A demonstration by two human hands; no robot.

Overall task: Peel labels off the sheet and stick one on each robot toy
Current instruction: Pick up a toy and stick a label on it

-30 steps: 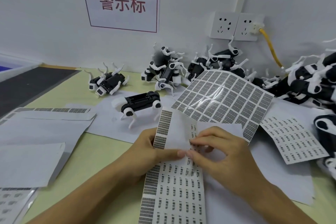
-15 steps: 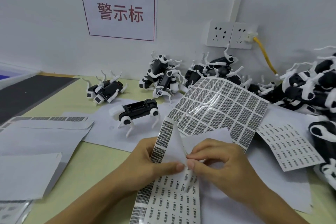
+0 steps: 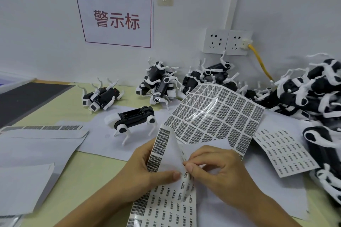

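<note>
A pale wall (image 3: 184, 24) backs a yellow-green worktable (image 3: 88, 167), and on the wall hangs a white sign (image 3: 116, 18) with a red border and red Chinese characters, with a double wall socket (image 3: 227, 42) to its right and a yellow cable (image 3: 260, 62) plugged into it. Blank white backing sheets (image 3: 36, 149) cover much of the table on the left. Along the right edge a big heap of black-and-white robot dog toys (image 3: 304, 94) is piled, and a smaller cluster (image 3: 160, 83) sits by the wall near the middle, with two more toys (image 3: 101, 96) lying on their backs further left. One robot toy (image 3: 132, 118) stands alone on its legs on white paper, just beyond the hands. A curled sheet of dark gridded labels (image 3: 214, 114) lies right of it, and a flat sheet of small printed labels (image 3: 284, 151) lies nearer the right heap. Closest to me, the label sheet (image 3: 166, 204) being worked on runs up from the bottom edge, its top bent upward. The left hand (image 3: 145, 169) grips that raised part, thumb pressed on its face. The right hand (image 3: 217, 169) pinches at the sheet's edge with thumb and forefinger, right beside the left thumb; whether a label has come free between them I cannot tell.
</note>
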